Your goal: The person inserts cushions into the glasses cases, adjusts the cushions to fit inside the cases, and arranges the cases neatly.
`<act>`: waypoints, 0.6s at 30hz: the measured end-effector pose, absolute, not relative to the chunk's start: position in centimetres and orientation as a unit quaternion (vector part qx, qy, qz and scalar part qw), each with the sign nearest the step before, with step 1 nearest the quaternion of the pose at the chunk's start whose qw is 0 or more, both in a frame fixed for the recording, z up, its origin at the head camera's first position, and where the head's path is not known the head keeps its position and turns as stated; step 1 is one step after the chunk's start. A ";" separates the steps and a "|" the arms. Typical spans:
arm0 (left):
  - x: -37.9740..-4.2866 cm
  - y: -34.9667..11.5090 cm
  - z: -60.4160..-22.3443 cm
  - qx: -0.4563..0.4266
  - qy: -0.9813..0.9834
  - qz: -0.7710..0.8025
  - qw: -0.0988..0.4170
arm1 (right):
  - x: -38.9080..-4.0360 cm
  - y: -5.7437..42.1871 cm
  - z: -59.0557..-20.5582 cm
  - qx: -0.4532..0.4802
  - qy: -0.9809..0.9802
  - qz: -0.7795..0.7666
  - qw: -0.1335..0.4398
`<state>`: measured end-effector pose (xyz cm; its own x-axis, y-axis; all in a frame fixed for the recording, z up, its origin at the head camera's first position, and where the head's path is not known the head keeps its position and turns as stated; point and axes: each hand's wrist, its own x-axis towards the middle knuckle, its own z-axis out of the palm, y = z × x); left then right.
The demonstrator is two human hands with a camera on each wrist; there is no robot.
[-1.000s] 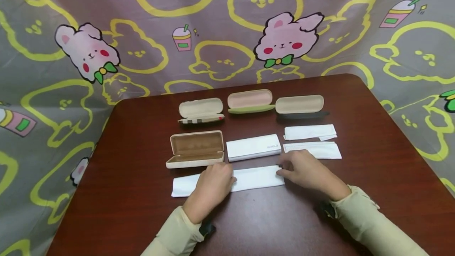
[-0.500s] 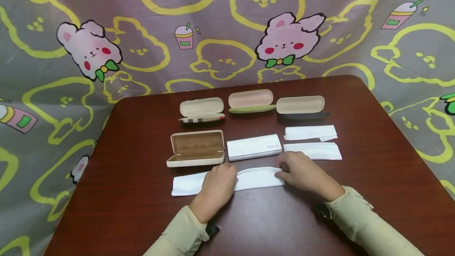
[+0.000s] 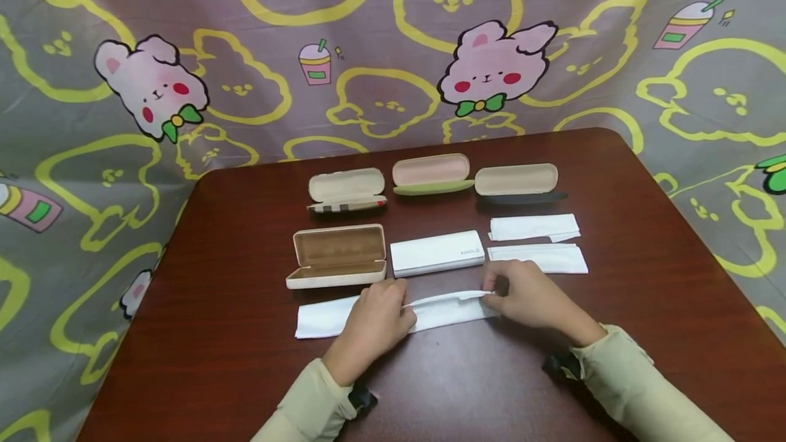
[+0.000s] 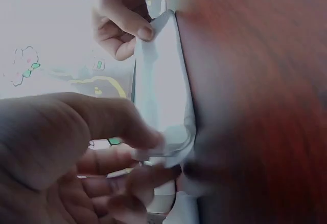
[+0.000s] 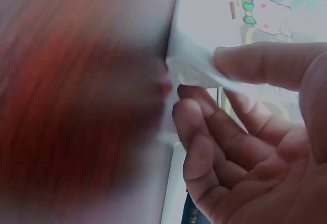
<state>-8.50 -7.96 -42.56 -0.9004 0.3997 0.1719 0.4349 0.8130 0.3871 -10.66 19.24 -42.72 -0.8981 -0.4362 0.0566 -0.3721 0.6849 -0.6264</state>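
A long white folded cloth (image 3: 451, 307), likely a glasses cloth, lies across the table in front of me. My left hand (image 3: 379, 319) holds it near the middle, thumb above and fingers beneath in the left wrist view. My right hand (image 3: 528, 295) pinches its right end between thumb and fingers, also seen in the right wrist view. Between the hands the back edge is lifted a little off the table. Left of my left hand, white cloth (image 3: 322, 319) lies flat; the hand hides whether it is the same piece.
Just behind the cloth stand an open brown-lined glasses case (image 3: 338, 254) and a shut white case (image 3: 437, 253) with lettering. Two folded white cloths, one farther (image 3: 534, 226) and one nearer (image 3: 555, 259), lie right. Three open glasses cases line the back, including a pink-lined one (image 3: 432, 171).
The cloth's back edge between the hands has risen and a fold shows near its right end. My right hand has shifted slightly right; the cases and other cloths stay put.
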 end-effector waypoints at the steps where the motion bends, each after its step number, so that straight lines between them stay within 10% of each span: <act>1: -8.5 -8.0 -42.5 -0.215 -0.948 -0.230 0.037 | -10.6 19.4 -42.7 -0.217 0.913 -0.342 0.055; 18: -8.8 -10.6 -39.0 -0.220 -0.916 -0.330 -0.058 | -10.7 19.2 -40.4 -0.181 0.850 -0.488 0.081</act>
<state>-8.76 -10.58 -38.97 -0.8965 0.4414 0.0383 0.3642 0.6849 0.6311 -10.69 19.17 -40.37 -0.9214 -0.3867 0.0383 -0.2281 0.4584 -0.8590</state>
